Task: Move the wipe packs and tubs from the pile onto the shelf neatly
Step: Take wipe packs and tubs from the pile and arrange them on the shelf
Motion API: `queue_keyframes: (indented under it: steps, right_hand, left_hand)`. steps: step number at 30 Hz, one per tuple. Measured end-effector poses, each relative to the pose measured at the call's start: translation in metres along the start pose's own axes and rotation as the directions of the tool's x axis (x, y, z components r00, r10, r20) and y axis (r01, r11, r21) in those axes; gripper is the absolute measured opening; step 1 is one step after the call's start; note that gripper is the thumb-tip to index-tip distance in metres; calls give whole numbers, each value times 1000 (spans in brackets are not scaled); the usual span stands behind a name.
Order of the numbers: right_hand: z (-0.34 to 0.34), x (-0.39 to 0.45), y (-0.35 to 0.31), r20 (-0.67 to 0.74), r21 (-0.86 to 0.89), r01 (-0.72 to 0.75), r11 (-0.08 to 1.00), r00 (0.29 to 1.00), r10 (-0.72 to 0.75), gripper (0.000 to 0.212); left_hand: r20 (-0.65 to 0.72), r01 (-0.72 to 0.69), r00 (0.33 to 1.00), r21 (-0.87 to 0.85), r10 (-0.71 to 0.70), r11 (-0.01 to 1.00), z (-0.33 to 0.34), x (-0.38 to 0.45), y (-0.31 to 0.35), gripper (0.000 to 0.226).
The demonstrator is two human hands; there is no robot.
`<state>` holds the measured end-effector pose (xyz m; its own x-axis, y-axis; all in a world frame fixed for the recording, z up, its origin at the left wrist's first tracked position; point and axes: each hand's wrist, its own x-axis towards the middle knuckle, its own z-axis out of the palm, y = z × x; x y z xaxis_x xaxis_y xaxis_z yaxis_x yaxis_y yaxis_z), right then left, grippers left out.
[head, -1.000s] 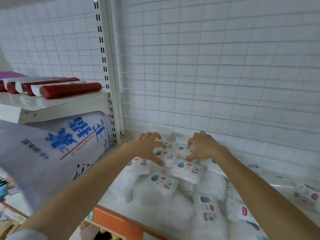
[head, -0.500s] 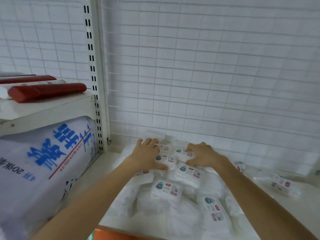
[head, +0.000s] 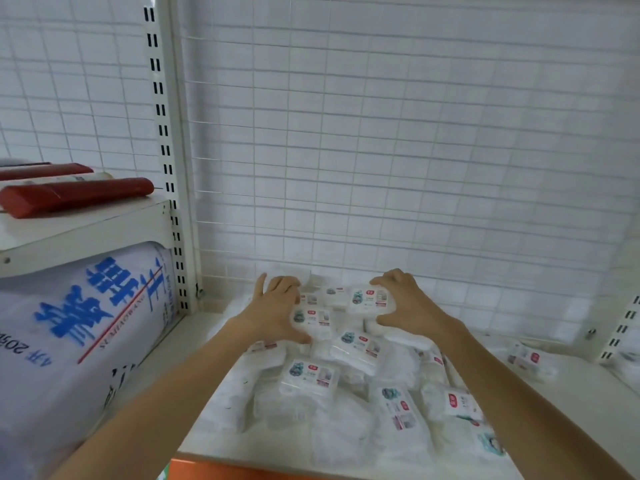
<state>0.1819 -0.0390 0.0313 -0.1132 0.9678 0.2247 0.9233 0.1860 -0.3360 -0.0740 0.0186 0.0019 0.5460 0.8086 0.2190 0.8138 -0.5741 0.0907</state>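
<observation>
Shelf: white shelf board (head: 214,344) with an orange front edge, low in the frame.
Back wall: white wire grid (head: 381,150) before white tiles; a slotted upright (head: 166,161) stands left of centre.
Pile: wipe packs (head: 311,377) heaped on the shelf, lower centre (labels blurred).
Left hand (head: 277,311): grip curled round a pack (head: 313,318) at the pile's far end.
Right hand (head: 403,304): grip curled round another pack (head: 369,299).
Left side: red tubes (head: 74,195) on a higher shelf, a blue-printed sack (head: 79,327) beneath.
</observation>
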Motion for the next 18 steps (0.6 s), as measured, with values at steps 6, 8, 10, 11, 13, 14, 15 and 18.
queue_keyframes:
  steps: [6,8,10,11,13,14,15,18]
  right_hand:
    - [-19,-27,25,-122,75,39,996,992,-30,72]
    - [-24,-39,34,-169,115,39,993,985,-19,71]
    - [-26,-52,45,-209,164,25,986,978,10,73]
    - [-27,-59,50,-226,188,22,982,974,22,72]
    - [-27,-75,60,-273,212,28,977,961,31,68]
    - [-28,-85,66,-294,215,23,976,955,42,67]
    - [-29,-97,73,-305,221,5,975,950,64,66]
    - [-34,-140,91,-308,258,-96,961,935,176,66]
  left_hand:
    - [-230,-3,972,-253,-57,968,-13,-1,17,82]
    - [-275,-63,961,-299,-23,952,-16,-1,24,90]
    - [-298,-114,955,-369,-1,922,-15,-2,36,85]
    - [-288,-130,957,-420,4,898,-14,-2,43,79]
    - [-274,-168,961,-474,36,864,-10,-4,62,73]
    - [-270,-186,961,-479,57,858,-8,-3,72,72]
    - [-271,-204,960,-481,77,852,-5,-2,83,72]
    - [-281,-264,950,-494,135,829,8,2,116,72]
